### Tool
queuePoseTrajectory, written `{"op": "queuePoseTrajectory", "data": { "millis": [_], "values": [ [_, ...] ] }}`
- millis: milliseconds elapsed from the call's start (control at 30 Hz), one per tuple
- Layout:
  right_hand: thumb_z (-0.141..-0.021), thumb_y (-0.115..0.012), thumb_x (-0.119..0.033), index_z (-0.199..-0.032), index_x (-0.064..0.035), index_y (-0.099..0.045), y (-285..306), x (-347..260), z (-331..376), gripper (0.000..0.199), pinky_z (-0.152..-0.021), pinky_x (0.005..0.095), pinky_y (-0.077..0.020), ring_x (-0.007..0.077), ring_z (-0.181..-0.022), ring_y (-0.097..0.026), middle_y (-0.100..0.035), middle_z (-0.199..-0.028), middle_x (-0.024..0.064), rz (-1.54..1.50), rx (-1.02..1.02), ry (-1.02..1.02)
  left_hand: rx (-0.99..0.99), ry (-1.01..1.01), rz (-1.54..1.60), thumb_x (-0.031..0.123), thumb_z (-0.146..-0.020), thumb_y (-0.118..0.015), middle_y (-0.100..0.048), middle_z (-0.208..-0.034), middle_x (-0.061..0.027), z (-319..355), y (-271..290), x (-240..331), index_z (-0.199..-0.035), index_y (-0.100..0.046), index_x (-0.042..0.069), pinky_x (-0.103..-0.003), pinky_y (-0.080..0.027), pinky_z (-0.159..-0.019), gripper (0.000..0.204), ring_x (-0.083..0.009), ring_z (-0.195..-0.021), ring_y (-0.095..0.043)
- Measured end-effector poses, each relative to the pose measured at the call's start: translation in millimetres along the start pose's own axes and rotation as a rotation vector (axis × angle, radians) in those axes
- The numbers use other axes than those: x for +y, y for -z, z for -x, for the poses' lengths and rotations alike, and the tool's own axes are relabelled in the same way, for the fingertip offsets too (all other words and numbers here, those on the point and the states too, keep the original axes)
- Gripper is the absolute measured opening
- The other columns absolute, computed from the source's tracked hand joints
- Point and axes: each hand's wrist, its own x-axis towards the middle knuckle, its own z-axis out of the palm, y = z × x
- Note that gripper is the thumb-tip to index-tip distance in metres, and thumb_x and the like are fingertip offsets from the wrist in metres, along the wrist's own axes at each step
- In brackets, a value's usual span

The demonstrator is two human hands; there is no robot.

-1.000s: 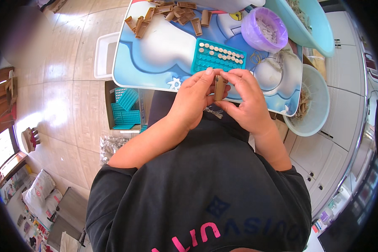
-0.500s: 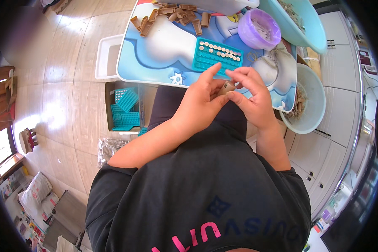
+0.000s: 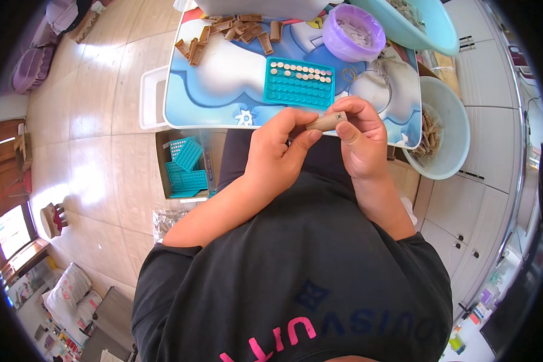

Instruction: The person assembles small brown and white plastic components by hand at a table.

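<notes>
Between my hands, just past the table's near edge, is a small tan, tapered tube-like piece (image 3: 324,122) lying nearly crosswise, with a small dark mark near its right end. My left hand (image 3: 277,145) pinches its left end between thumb and fingers. Closed round its right end are the thumb and curled fingers of my right hand (image 3: 366,142). Beyond them a teal tray (image 3: 298,95) with rows of round wells lies on the table; small pale discs fill part of its far rows. A pile of similar brown tapered pieces (image 3: 247,29) sits at the far left of the table.
The blue patterned table (image 3: 211,90) also carries a purple bowl (image 3: 350,53) of pale bits. A large light-blue basin (image 3: 431,43) is at the far right, a pale bucket (image 3: 455,154) below it. On the floor stands a box of teal trays (image 3: 187,181).
The tan piece has turned from tilted and mostly covered to lying crosswise in plain sight. My right hand's fingers have curled in around its end. The whole view has shifted slightly.
</notes>
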Motion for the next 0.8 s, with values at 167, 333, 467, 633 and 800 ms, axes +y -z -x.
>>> {"op": "queuePoseTrajectory", "data": {
  "millis": [167,333,467,633,800],
  "values": [
    [-0.084,-0.064,-0.011,-0.101,-0.0006,-0.056,-2,5,-1,0.021,-0.078,0.0227,-0.0429,0.0096,-0.085,-0.056,-0.059,-0.095,0.0040,0.011,0.095,-0.042,-0.028,0.091,-0.009,0.007,-0.085,-0.061,-0.063,-0.080,-0.0083,-6,-1,6,-0.096,-0.057,0.000,-0.025,-0.047,-0.064,0.013,-0.0116,-0.072,-0.061],
    [-0.083,-0.065,-0.015,-0.098,-0.0012,-0.060,5,9,-3,0.021,-0.077,0.0237,-0.0426,0.0109,-0.083,-0.056,-0.060,-0.092,0.0046,0.275,0.156,-0.171,-0.162,0.230,0.241,0.009,-0.091,-0.054,-0.062,-0.091,-0.0094,-20,3,-3,-0.107,-0.053,0.000,-0.025,-0.049,-0.069,0.019,-0.0136,-0.077,-0.061],
    [-0.079,-0.066,-0.015,-0.092,-0.0016,-0.064,14,-17,-33,0.019,-0.074,0.0314,-0.0442,0.0224,-0.082,-0.057,-0.061,-0.082,0.0080,0.881,0.020,0.171,-0.197,0.492,0.503,0.012,-0.094,-0.048,-0.058,-0.098,-0.0103,-28,11,-4,-0.124,-0.046,0.001,-0.029,-0.052,-0.074,0.032,-0.0159,-0.081,-0.061],
    [-0.081,-0.061,-0.014,-0.093,-0.0033,-0.065,61,-55,-108,0.017,-0.070,0.0293,-0.0441,0.0209,-0.079,-0.058,-0.061,-0.083,0.0085,1.431,0.076,0.312,-0.174,0.574,0.565,0.015,-0.094,-0.048,-0.058,-0.104,-0.0114,-39,14,-3,-0.128,-0.046,0.004,-0.030,-0.053,-0.075,0.036,-0.0171,-0.083,-0.062],
    [-0.077,-0.058,-0.013,-0.086,-0.0085,-0.062,84,-42,-167,0.011,-0.071,0.0420,-0.0465,0.0330,-0.085,-0.058,-0.062,-0.086,0.0125,1.884,-0.182,0.158,-0.103,0.627,0.651,0.016,-0.094,-0.047,-0.058,-0.103,-0.0113,-49,16,-5,-0.125,-0.048,0.004,-0.029,-0.053,-0.074,0.033,-0.0171,-0.083,-0.062]
  ]
}}
